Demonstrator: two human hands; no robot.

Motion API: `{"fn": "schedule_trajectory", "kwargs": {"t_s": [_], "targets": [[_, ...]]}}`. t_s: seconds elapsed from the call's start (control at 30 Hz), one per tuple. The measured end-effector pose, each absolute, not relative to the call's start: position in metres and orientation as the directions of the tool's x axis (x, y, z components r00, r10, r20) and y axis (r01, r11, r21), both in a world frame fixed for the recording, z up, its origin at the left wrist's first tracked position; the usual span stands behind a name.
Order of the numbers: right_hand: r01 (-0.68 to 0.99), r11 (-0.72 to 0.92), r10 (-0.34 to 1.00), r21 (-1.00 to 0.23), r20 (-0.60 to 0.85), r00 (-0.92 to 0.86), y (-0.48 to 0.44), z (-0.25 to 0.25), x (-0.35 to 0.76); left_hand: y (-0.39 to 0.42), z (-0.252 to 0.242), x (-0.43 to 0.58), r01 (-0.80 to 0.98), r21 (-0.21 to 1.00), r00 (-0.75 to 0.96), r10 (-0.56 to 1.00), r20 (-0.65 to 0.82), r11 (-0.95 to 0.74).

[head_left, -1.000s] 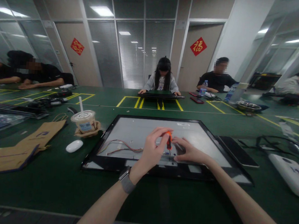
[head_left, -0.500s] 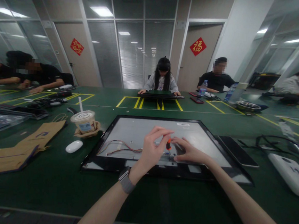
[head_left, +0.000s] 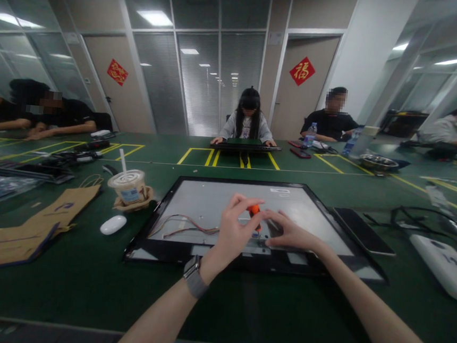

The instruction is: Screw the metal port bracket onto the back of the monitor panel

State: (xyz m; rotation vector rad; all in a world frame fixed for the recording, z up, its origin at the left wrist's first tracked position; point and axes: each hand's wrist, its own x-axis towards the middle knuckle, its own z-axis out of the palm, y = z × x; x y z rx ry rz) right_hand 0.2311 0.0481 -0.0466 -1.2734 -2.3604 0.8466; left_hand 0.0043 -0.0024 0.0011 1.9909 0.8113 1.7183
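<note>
My left hand (head_left: 237, 223) has its thumb and fingers closed round the orange handle of a screwdriver (head_left: 254, 210). The screwdriver stands nearly upright, its shaft pointing down at small parts near the front edge of a flat display panel (head_left: 205, 201). My right hand (head_left: 289, 231) is curved beside the shaft, thumb and index finger apart. Its thumb tip rests low on the panel by the screwdriver's tip, and its index fingertip comes close to my left thumb. What the tip touches is too small to make out. Thin cables (head_left: 184, 220) lie on the panel's left part.
To the left are a white mouse (head_left: 113, 225), a lidded drink cup (head_left: 128, 184) in a carrier and a paper bag (head_left: 43, 224). On the right lie a black phone-like slab (head_left: 363, 231), black cables (head_left: 417, 214) and a white device (head_left: 442, 267). Several people sit round the table.
My left hand has turned slightly on the screwdriver, and more of the orange handle shows between the fingers. The right hand and the panel have stayed in place.
</note>
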Motion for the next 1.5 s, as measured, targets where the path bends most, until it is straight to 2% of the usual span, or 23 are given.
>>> {"fn": "schedule_trajectory", "kwargs": {"t_s": [0.2,0.4,0.73,0.93,1.13,1.3,1.5], "targets": [[0.638,0.435,0.833,-0.635,0.016,-0.553,0.0474,-0.0442,0.2306,-0.0055,0.0047,0.0027,0.163,0.618,0.16,0.639,0.753,-0.769],[0.634,0.446,0.828,-0.632,0.023,-0.56,0.0488,-0.0471,0.2316,-0.0034,0.0038,0.0025,0.212,0.601,0.086,0.627,0.774,-0.771],[0.634,0.444,0.832,-0.633,0.029,-0.554,0.0498,-0.0492,0.2326,-0.0008,0.0035,0.0017,0.171,0.603,0.13,0.624,0.77,-0.78],[0.635,0.444,0.829,-0.633,0.02,-0.559,0.0481,-0.0455,0.2313,-0.003,0.0081,0.001,0.139,0.607,0.258,0.621,0.74,-0.782],[0.639,0.446,0.831,-0.627,0.025,-0.555,0.0502,-0.049,0.2327,-0.0045,0.0069,0.0028,0.163,0.61,0.165,0.631,0.758,-0.776],[0.634,0.446,0.831,-0.632,0.029,-0.555,0.0515,-0.0506,0.2332,-0.0074,0.0068,0.0029,0.143,0.605,0.199,0.621,0.758,-0.784],[0.638,0.446,0.832,-0.628,0.029,-0.553,0.0498,-0.0487,0.2325,-0.0049,0.0033,0.0032,0.224,0.569,0.099,0.599,0.795,-0.792]]}}
